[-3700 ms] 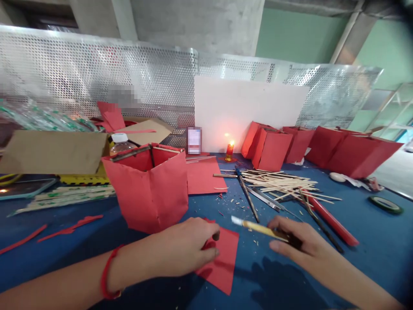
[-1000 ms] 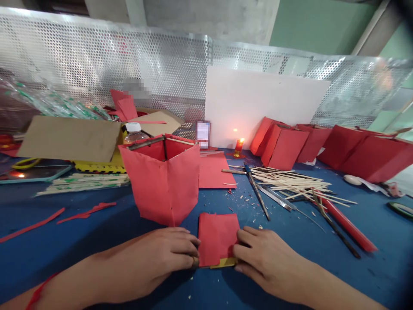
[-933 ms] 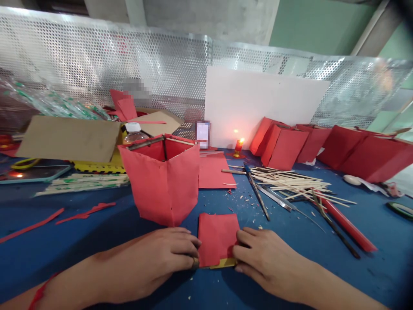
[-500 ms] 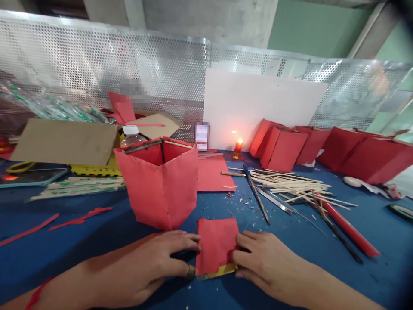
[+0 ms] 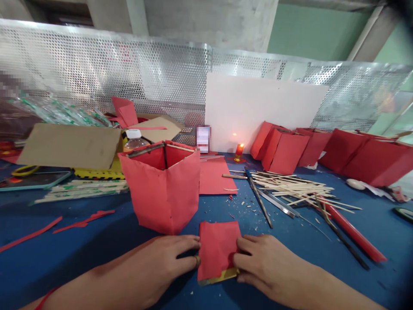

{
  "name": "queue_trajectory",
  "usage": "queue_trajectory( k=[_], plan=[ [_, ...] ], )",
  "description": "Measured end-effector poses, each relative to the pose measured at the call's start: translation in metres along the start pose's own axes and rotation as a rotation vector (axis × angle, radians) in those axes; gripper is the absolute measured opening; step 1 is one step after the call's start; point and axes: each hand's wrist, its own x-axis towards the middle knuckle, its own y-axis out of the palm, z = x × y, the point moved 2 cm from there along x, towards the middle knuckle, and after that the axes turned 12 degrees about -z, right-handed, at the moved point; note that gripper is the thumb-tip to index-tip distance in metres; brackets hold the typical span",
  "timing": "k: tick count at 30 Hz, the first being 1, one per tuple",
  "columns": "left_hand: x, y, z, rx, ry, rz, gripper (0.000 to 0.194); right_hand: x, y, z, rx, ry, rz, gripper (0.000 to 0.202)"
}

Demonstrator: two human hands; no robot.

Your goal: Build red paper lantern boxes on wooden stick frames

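Paper (image 5: 217,249) red, squarish, yellow strip (image 5: 228,274) at edge.

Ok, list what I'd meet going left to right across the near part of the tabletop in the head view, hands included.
Long red strip, left hand, small red paper, right hand, red rod, dark green ring at the picture's edge.

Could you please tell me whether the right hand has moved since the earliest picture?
Yes: judged against the pile of wooden sticks, the right hand has shifted left, and it now touches the folded red paper.
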Motion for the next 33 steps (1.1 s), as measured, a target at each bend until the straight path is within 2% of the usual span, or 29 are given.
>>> queue_trajectory(
  k=[7, 16, 22, 33],
  plan=[
    [-0.007, 0.006, 0.005, 0.025, -0.023, 0.05, 0.071, 0.005, 0.001, 0.002, -0.009, -0.011, -0.022, 0.005],
    [-0.011, 0.006, 0.003, 0.033, 0.037, -0.038, 0.075, 0.005, -0.003, 0.002, -0.009, 0.002, 0.022, 0.009],
    [-0.011, 0.009, 0.006, 0.03, 0.021, -0.043, 0.077, 0.003, -0.007, -0.001, 0.004, -0.053, 0.033, 0.008],
    [-0.006, -0.002, 0.0, 0.01, 0.038, -0.045, 0.076, 0.011, -0.005, -0.001, 0.003, -0.059, 0.021, 0.009]
  ],
)
